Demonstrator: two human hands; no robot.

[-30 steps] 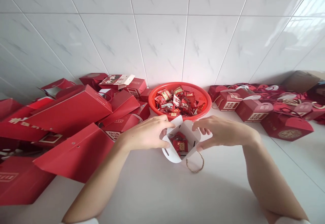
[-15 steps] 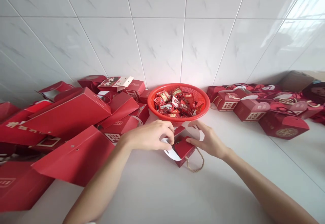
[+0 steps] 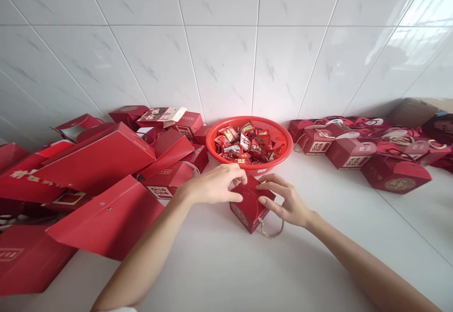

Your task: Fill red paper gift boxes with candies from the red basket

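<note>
Table (image 3: 226,274) stretches in front of the box (image 3: 249,208); left hand (image 3: 214,187) and right hand (image 3: 288,203) touch its top, fingers parted. A basket (image 3: 211,147) stands close behind, cartons (image 3: 106,156) crowd the left, more boxes (image 3: 350,155) the right.

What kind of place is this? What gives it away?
Indoors, likely a counter or tabletop workspace, perhaps in a home or small shop; I can't tell which. Signs: glossy wall tiles behind a white work surface, and a red basket of small wrapped packets.
</note>
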